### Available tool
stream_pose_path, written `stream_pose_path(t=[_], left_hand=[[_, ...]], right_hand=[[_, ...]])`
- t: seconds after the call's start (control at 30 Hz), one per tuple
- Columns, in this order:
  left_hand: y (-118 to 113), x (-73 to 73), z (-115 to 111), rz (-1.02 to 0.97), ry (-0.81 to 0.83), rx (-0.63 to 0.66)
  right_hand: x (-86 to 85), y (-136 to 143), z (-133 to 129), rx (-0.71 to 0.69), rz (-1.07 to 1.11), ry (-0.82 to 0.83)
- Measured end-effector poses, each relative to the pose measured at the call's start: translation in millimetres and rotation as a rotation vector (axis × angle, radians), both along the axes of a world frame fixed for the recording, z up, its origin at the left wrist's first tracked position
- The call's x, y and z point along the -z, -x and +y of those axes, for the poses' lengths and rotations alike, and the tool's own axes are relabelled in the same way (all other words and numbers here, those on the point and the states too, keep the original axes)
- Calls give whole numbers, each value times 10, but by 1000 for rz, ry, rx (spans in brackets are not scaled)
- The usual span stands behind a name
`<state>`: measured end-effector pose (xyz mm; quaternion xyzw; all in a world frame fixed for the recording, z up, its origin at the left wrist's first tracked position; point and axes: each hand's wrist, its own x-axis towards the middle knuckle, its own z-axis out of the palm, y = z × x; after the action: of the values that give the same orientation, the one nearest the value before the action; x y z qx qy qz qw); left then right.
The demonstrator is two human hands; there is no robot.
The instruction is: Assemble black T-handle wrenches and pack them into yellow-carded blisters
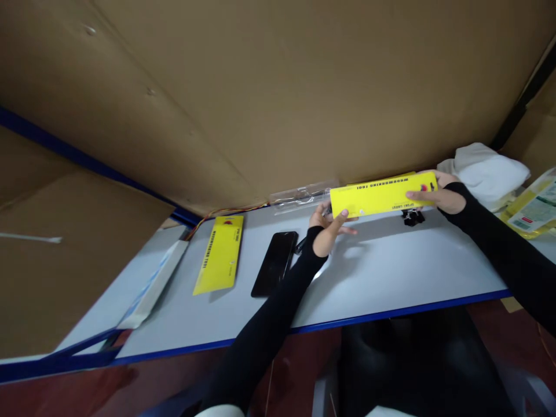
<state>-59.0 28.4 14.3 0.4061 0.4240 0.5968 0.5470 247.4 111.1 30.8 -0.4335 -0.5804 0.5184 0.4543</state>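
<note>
Both hands hold a yellow card (pixel 373 198) printed "WOODWORKING TOOL", tilted above the table's right half. My left hand (pixel 326 227) grips its left end, thumb on the front face, other fingers behind and below. My right hand (pixel 441 194) pinches its right end by the hanging hole, thumb across the front. Below the card's right part lie black binder clips (pixel 412 217). A black phone (pixel 274 264) lies left of my left hand, and a second yellow card (pixel 219 255) with the same print lies farther left. Behind the held card, clear plastic packaging (pixel 299 197) rests against the back wall.
A white cloth (pixel 482 171) and a bottle of yellow liquid (pixel 536 202) stand at the right. A long white box (pixel 154 284) lies at the left by the blue frame. Cardboard panels (pixel 278 92) wall the white table (pixel 391 272) in. A black chair (pixel 417 365) is below its front edge.
</note>
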Motion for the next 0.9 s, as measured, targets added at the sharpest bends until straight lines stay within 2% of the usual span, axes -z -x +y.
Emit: stream_pose_path(t=[0.1, 0.27, 0.43, 0.57, 0.7, 0.87, 0.9], left_hand=[[-62, 79, 2, 21, -26, -10], [21, 22, 11, 35, -55, 15], [1, 13, 16, 70, -39, -10], [54, -2, 62, 64, 60, -19], [170, -88, 61, 81, 95, -33], [319, -236, 16, 154, 181, 172], [365, -257, 3, 159, 191, 181]], right_hand=[[76, 123, -131, -13, -59, 64], [129, 242, -228, 101, -36, 85], [91, 268, -296, 122, -40, 73], [112, 279, -306, 89, -87, 47], [120, 249, -299, 42, -36, -3], [122, 182, -289, -21, 22, -48], [127, 172, -288, -26, 42, -35]])
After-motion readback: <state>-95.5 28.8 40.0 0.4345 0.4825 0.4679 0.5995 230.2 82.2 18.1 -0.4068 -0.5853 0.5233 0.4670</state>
